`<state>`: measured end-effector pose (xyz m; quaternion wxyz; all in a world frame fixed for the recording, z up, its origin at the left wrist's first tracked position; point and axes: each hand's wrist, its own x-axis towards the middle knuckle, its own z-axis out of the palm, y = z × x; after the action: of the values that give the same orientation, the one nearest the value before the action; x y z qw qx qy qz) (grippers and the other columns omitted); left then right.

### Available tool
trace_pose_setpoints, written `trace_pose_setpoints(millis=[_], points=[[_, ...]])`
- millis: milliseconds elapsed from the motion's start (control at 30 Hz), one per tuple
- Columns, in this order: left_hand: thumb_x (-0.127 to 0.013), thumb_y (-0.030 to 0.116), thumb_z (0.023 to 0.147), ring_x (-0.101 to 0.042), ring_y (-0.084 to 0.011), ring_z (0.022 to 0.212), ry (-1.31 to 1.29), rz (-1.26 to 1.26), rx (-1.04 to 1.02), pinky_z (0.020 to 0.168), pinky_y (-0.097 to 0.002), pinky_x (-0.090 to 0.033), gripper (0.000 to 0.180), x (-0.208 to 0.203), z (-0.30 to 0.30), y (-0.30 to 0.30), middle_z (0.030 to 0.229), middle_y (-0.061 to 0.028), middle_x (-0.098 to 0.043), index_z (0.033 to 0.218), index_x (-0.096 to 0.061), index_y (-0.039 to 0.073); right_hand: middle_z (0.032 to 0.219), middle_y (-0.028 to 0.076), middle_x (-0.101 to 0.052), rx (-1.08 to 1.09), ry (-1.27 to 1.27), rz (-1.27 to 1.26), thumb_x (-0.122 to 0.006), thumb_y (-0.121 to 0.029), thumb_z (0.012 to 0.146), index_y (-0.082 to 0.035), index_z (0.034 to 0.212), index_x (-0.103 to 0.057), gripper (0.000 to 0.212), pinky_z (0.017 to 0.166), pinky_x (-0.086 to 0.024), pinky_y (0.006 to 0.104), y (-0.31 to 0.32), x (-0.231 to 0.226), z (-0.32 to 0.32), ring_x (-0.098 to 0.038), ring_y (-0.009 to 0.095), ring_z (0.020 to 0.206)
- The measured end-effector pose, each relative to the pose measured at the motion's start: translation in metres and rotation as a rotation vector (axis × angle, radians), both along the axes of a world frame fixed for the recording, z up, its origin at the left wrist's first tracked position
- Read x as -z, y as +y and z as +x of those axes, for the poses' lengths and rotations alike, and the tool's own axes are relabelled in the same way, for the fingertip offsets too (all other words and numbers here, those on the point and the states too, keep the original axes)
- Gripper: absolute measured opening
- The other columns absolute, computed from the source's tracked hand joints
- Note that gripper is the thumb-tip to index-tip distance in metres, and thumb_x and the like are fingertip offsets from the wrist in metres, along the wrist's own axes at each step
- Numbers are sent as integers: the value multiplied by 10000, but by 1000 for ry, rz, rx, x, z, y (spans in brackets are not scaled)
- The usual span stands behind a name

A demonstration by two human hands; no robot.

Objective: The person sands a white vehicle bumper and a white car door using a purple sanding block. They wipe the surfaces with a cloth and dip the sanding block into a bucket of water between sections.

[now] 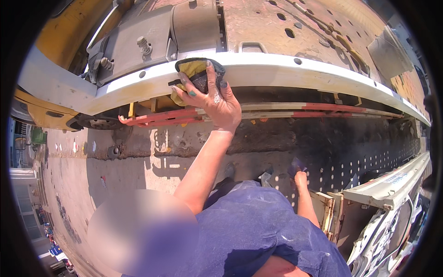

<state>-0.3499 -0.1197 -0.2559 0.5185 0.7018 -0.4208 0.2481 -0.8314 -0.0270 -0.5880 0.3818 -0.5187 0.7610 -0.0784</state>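
My left hand (217, 101) reaches up and is closed on a folded yellow-and-dark cloth pad (197, 76). The pad lies against the white-painted rail (272, 69) along the edge of a truck bed. Pale dust shows on the fingers and on the pad. Lower and to the right, my right hand (301, 177) hangs beside my body, its fingers closed round a small purple thing (296, 166) whose kind I cannot make out. That hand is well away from the rail.
Beneath the rail run red-and-white bars (277, 111), with a wheel (99, 122) at the left. Behind it sit a grey winch-like drum (196, 25) and a bed with holes (263, 32). White vehicle panels (387, 189) stand close on my right, over perforated dark flooring (332, 161).
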Motion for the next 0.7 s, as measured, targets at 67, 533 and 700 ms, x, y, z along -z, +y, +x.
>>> trace_pose_setpoints(millis=[67,533,700], points=[[-564,454,1207,34,-648,1690,-38,12,104,1314,-815,-59,497,2,-49,-20,1870,-319,-150,1622,-706,218,851,271,-735,117,-48,-10,-469,-151,1049,122,934,-729,394,748,-624,538,1,0,-30,-746,408,796],[-736,359,1050,-145,-444,1723,-830,371,445,1109,-1015,-191,468,15,-337,-183,1801,-30,-377,1510,-755,277,971,310,-797,520,-207,-41,-557,-584,1111,226,1062,-755,836,842,-655,485,-1,-47,-162,-833,351,938],[-635,264,1087,-244,-273,1737,-1395,448,636,1309,-844,-233,453,-9,-396,-246,1762,-42,-496,1478,-758,72,931,395,-781,596,-144,-100,-547,-589,1113,212,1010,-761,836,917,-598,571,0,-25,-184,-829,487,1008]])
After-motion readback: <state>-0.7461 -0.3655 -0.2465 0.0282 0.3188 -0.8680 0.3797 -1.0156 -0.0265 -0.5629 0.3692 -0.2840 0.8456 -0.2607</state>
